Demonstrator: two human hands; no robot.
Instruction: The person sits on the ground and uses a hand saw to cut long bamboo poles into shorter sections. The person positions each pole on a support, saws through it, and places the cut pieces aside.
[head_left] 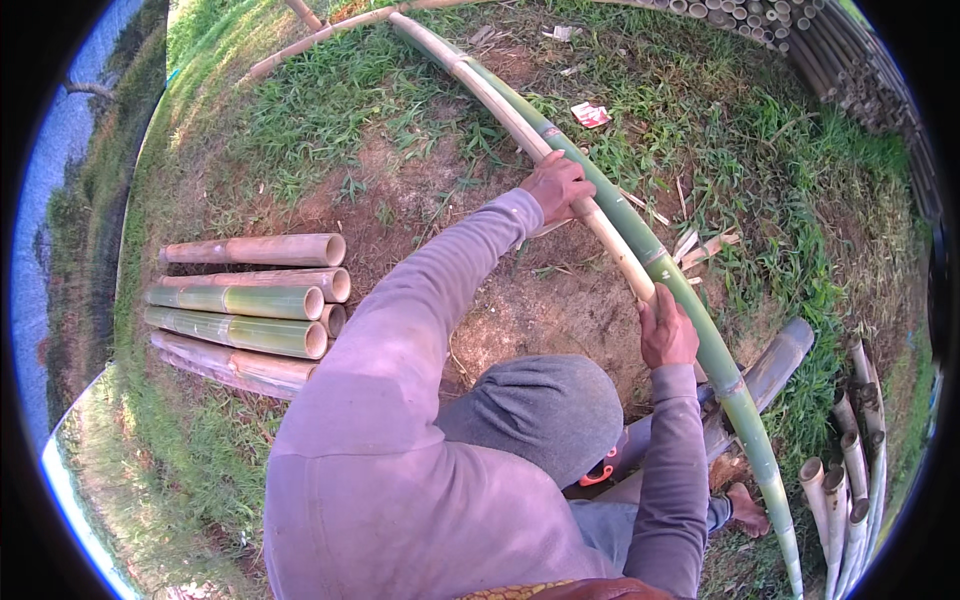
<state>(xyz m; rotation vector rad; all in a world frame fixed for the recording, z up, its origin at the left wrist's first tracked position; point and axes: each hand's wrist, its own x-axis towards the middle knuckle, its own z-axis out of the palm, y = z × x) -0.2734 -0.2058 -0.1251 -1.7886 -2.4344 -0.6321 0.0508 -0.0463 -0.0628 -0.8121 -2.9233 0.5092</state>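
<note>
A long green bamboo pole (738,405) runs slantwise from the far middle down to the near right. Along its left side lies a thinner, pale bamboo pole (502,118), whose near end stops beside the green one. My left hand (560,186) is wrapped round the pale pole partway along, knuckles close to the green bamboo. Closer to me, my right hand (667,328) grips the pale pole's near end, fingertips on it and right against the green pole. What the palms cover is hidden.
Several cut bamboo lengths (265,300) lie stacked on the left. A thick grey bamboo piece (778,365) crosses under the green pole. Thin bamboo poles (852,465) stand at the right. An orange-handled tool (600,470) lies by my knee. More bamboo (745,15) is piled far right.
</note>
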